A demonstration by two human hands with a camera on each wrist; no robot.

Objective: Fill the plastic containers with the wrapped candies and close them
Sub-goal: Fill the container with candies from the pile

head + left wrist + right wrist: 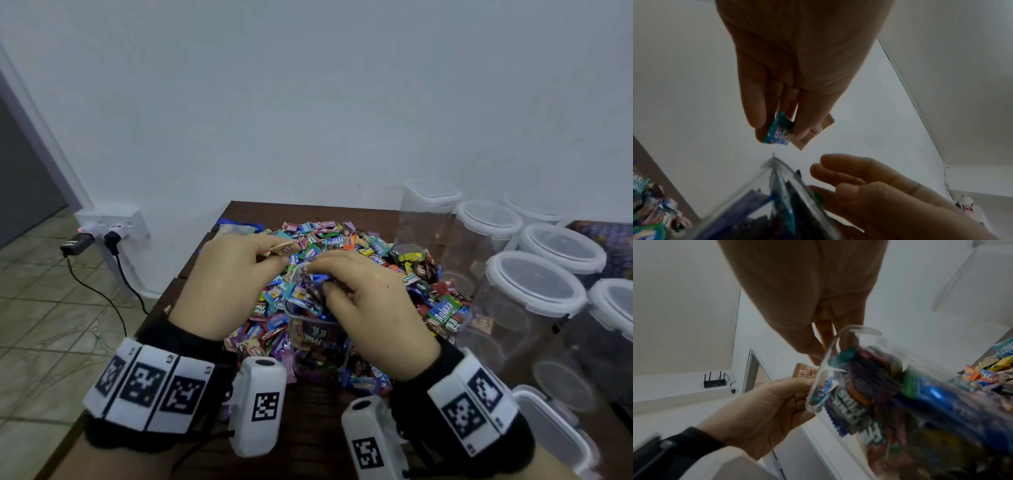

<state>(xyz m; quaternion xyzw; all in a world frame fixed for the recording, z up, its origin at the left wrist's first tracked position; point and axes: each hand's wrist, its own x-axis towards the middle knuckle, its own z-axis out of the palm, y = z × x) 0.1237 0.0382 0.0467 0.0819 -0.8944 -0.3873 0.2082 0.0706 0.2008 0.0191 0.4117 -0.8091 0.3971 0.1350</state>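
While left hand [227, 281] fingers pinch two candies [791, 132] | right hand [371, 308] fingers loose over container [317, 342] | lidded tubs [536, 287] right

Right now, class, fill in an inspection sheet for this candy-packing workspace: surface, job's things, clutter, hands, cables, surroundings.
Surface: dark wooden table.
Job's things: open container nearly full; candy pile behind it; lidded empty containers at right.
Clutter: blue bag at the pile's far left.
Hands: left hand has a grip on two candies; right hand over the container's mouth, grip unclear.
Cables: black cable from wall socket.
Surroundings: white wall, tiled floor.
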